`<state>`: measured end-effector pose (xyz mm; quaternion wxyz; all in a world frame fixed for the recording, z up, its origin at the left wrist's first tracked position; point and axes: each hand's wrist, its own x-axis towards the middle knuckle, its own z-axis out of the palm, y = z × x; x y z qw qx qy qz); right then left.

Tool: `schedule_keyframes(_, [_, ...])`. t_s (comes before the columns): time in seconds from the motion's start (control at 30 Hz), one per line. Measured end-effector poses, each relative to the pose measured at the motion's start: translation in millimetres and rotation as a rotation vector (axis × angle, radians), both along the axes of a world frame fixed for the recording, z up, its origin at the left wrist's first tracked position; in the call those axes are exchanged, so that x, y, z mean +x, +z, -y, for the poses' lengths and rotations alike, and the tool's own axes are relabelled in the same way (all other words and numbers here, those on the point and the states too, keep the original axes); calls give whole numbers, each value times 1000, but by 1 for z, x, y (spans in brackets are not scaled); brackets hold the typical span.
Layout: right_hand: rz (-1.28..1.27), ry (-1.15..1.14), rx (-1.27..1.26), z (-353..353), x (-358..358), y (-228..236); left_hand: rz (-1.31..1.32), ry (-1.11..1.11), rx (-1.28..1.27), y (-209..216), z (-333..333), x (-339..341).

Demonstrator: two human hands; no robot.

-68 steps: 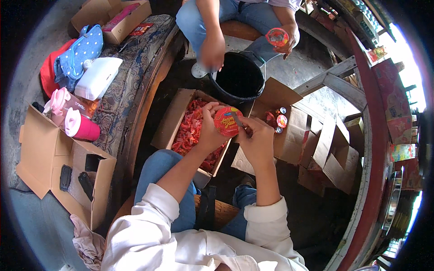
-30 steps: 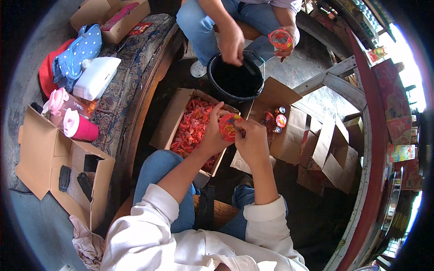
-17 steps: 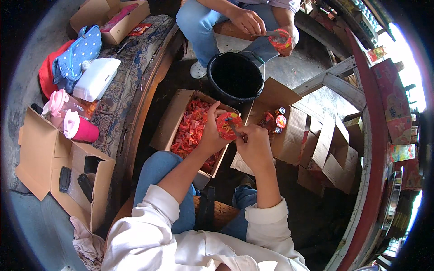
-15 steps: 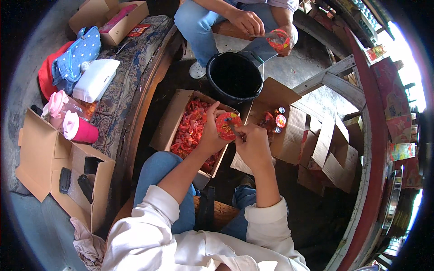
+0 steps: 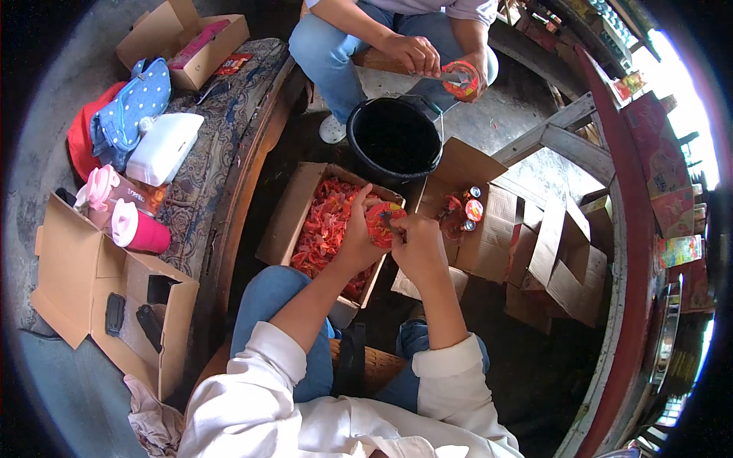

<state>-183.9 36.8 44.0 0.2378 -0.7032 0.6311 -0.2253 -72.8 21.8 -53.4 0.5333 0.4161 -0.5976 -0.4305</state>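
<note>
My left hand [image 5: 356, 241] is wrapped round a plastic cup with a red printed lid [image 5: 379, 231], tilted so that the lid faces up toward me. In my right hand [image 5: 419, 246] is a small dark blade, like a knife [image 5: 396, 223], gripped with closed fingers and touching the lid. Most of the blade's handle is hidden in the fist. Below both hands stands a cardboard box [image 5: 279, 229] filled with red plastic scraps [image 5: 322, 237]. To its right, an open carton [image 5: 482, 248] holds several small lidded cups [image 5: 473, 210].
A black bucket [image 5: 353, 145] with dark contents stands ahead. Behind it, a seated person's hand [image 5: 413, 53] works a blade on another red-rimmed cup [image 5: 463, 90]. Left is a bench [image 5: 248, 153] with bags and pink tumblers [image 5: 141, 230]; right, a red-and-white wooden frame [image 5: 645, 282].
My right hand has shifted slightly left, bringing the blade further over the lid. The other person's cup is a little lower and its red rim faces me more.
</note>
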Motion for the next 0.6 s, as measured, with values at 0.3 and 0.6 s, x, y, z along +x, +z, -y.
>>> schedule_keyframes(0.3, [-35,43,4,-11,-5,6,-39,85,45,7,3,6])
schedule_keyframes(0.6, [76,55,10,-31,-26,16,3,83,16,6,1,4])
